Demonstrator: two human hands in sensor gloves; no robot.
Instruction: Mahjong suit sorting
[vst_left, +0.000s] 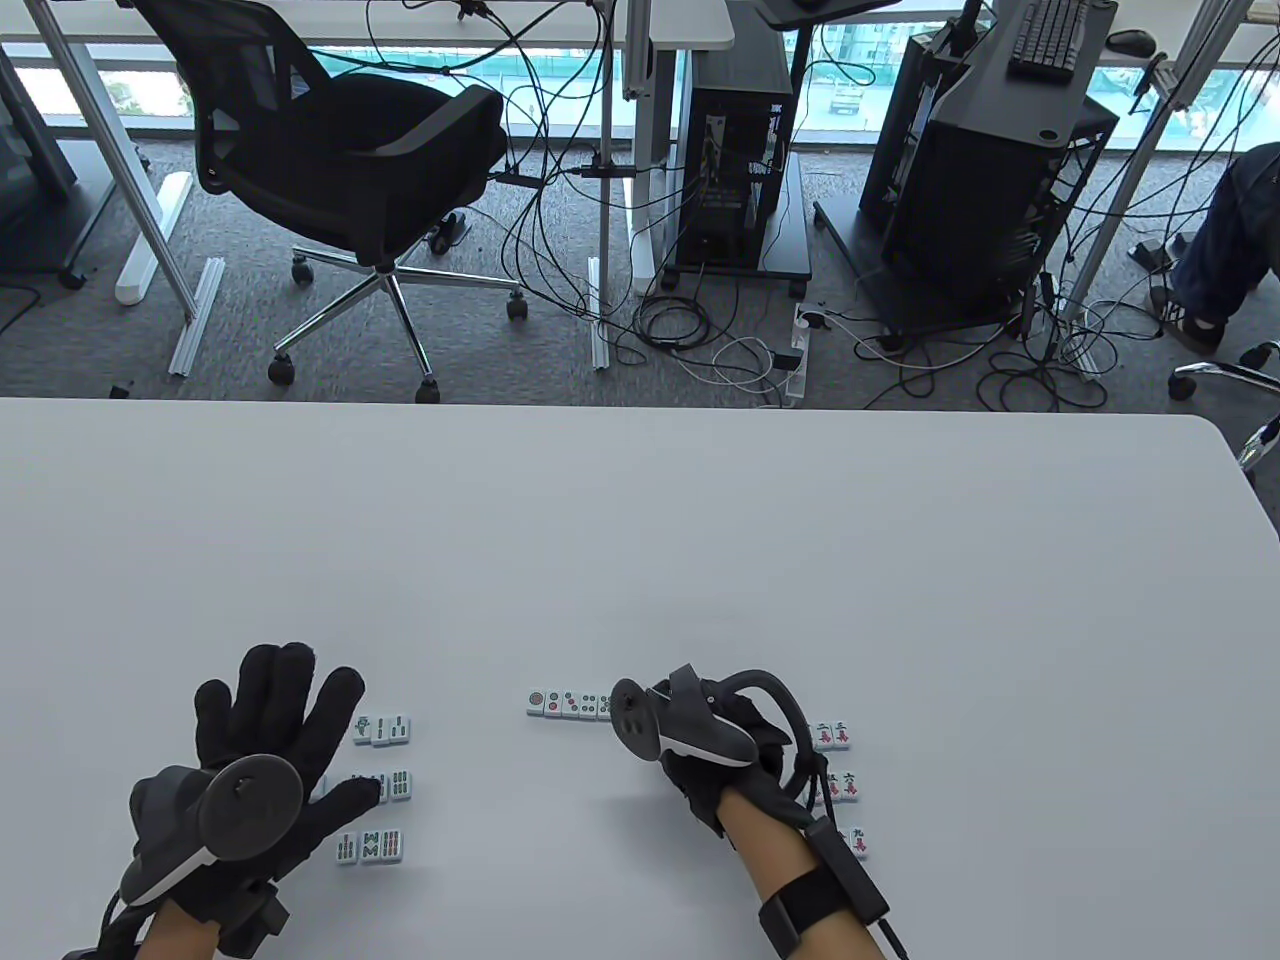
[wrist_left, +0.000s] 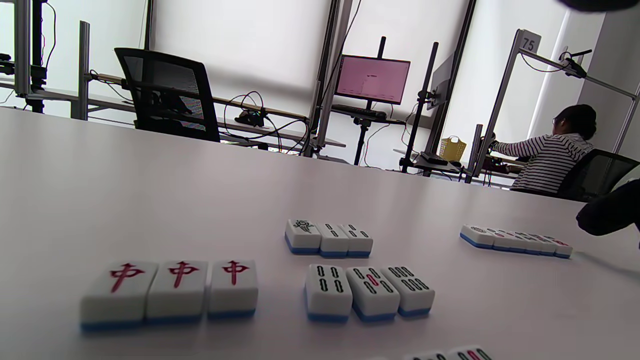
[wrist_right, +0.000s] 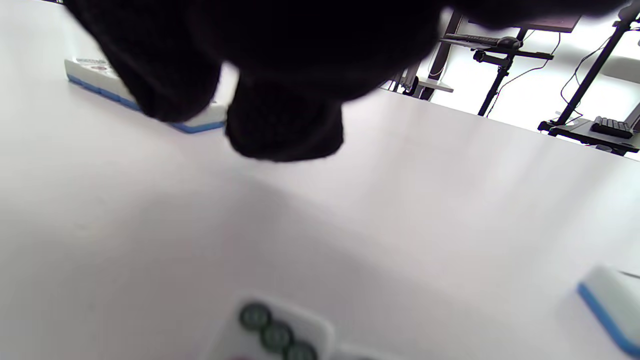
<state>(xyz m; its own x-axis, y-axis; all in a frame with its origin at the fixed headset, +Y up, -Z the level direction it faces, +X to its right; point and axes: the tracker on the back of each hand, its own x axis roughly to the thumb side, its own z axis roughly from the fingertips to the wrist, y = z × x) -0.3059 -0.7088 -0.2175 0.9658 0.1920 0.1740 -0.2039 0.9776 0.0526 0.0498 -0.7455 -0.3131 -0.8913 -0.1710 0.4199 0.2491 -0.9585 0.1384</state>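
A: Left hand (vst_left: 262, 745)?
B: Flat on the white table (vst_left: 640, 540), fingers spread straight, holding nothing. Thumb tip lies by the middle row of bamboo tiles (vst_left: 392, 785).
A: Bamboo layout?
B: Three short rows just right of that hand: top row (vst_left: 383, 729), middle, bottom row (vst_left: 370, 846). Left wrist view also shows three red-character tiles (wrist_left: 172, 289) in a line beside them.
A: Right hand (vst_left: 725, 745)?
B: At the right end of the dot-tile row (vst_left: 570, 703). Fingers curled down; in the right wrist view the fingertips (wrist_right: 282, 125) sit at the end tile of that row (wrist_right: 200, 120), touching or just beside it. Can't tell whether it's actually gripping anything.
A: Anything else?
B: Character tiles (vst_left: 838, 760) partly hidden behind the right wrist, near the table's right side. One dot tile (wrist_right: 272, 332) blurred at the bottom of the right wrist view.
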